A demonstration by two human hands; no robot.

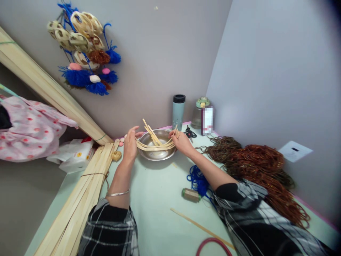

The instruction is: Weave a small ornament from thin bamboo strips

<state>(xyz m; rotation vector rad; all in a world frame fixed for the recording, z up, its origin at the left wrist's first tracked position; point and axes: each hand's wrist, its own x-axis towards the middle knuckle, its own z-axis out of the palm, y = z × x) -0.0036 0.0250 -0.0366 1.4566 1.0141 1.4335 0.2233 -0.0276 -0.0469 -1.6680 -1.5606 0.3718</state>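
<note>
Bent strips (pixel 154 148): long axis left hand (pixel 130 143) to right hand (pixel 182 142), curve nearward.

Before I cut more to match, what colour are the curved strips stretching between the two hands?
Pale straw-yellow; the curved strips show best in the head view.

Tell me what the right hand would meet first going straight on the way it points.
Beyond the pale strips it holds, the right hand would probably meet the metal bowl first, though its height above the rim is unclear.
</note>
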